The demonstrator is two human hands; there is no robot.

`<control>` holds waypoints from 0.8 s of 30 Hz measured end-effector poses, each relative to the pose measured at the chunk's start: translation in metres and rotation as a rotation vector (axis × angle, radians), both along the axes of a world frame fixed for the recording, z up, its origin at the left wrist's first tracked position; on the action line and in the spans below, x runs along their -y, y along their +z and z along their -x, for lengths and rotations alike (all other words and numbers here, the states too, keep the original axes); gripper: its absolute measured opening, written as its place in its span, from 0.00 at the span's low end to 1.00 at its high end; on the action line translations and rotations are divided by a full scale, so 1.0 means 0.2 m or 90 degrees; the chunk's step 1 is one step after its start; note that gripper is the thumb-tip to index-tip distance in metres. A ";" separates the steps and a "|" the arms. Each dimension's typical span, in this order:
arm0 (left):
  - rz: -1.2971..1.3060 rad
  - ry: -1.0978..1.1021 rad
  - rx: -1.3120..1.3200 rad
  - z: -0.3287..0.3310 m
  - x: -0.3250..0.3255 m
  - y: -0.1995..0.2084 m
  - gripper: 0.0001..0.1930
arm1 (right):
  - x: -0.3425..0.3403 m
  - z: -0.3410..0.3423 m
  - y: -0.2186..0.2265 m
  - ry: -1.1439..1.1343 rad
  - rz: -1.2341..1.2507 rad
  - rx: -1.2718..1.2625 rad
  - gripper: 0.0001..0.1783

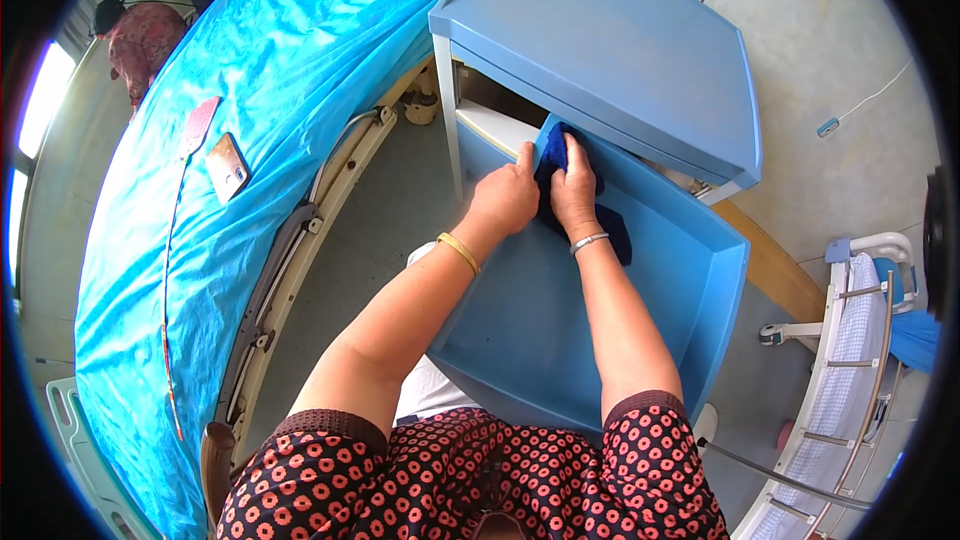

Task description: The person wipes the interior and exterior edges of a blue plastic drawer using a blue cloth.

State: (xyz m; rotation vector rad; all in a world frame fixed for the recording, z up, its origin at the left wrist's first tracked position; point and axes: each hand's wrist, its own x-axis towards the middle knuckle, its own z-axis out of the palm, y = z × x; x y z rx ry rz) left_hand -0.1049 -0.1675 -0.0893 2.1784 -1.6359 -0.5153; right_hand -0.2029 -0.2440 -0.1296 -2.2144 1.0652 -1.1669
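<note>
Beside the bed (250, 90), both hands, left (505, 198) and right (573, 192), press a cloth (600, 220) into the drawer's (560, 310) far corner, fingers closed on it; firm, overlapping strokes would suit.

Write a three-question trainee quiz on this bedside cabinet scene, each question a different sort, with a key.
1. True or false: the right hand presses a dark blue cloth against the inside of the pulled-out drawer.
2. Multiple choice: what lies on the blue plastic sheet covering the bed? A) a phone B) a cup C) a pair of scissors
3. Fill in: the left hand grips the drawer's ____ edge, near the cabinet.

Key: 1 true; 2 A; 3 left.
</note>
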 end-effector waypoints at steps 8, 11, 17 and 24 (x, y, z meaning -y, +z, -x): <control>-0.016 0.002 0.006 0.00 -0.01 0.02 0.29 | 0.10 0.08 0.10 0.005 0.387 -0.374 0.22; -0.006 0.002 0.020 0.01 0.00 0.02 0.29 | 0.17 0.06 0.10 -0.037 0.355 -0.417 0.23; -0.026 -0.005 0.062 0.02 0.00 0.03 0.28 | 0.28 0.02 0.09 -0.078 0.384 -0.409 0.23; -0.036 0.009 -0.009 0.00 0.00 0.03 0.30 | 0.30 0.04 0.10 -0.015 0.366 -0.298 0.16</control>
